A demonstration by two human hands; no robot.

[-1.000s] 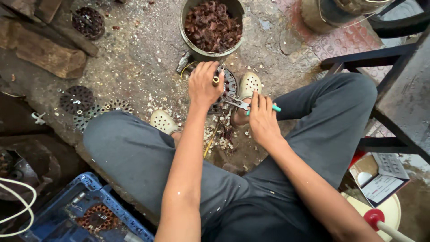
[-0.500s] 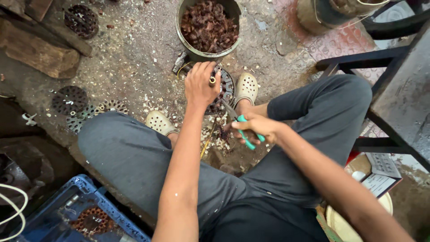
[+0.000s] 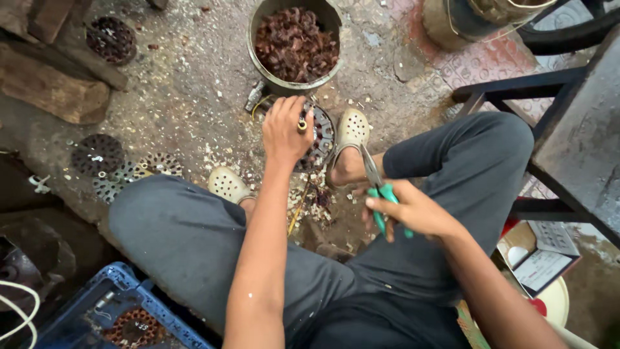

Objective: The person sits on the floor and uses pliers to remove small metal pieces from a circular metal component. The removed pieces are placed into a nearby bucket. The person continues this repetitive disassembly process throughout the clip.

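My left hand [image 3: 285,129] grips the shaft of a round motor stator [image 3: 321,137] that stands on the ground between my feet. My right hand [image 3: 413,210] holds green-handled pliers [image 3: 380,187] with the jaws pointing up toward my foot in a pale perforated clog [image 3: 352,129]. The pliers are pulled back from the stator and no longer touch it. The other clog [image 3: 227,184] sits to the left. Small scraps and wire bits [image 3: 311,200] litter the ground under my knees.
A metal pot of reddish-brown copper wire scraps [image 3: 296,42] stands just beyond the stator. Several perforated round discs [image 3: 97,155] lie at left near wooden blocks [image 3: 55,90]. A blue crate [image 3: 123,310] sits at bottom left, a dark chair frame [image 3: 536,90] at right.
My right hand has drawn the pliers away from the stator, down and to the right toward my lap. My left hand has kept its grip on the stator.
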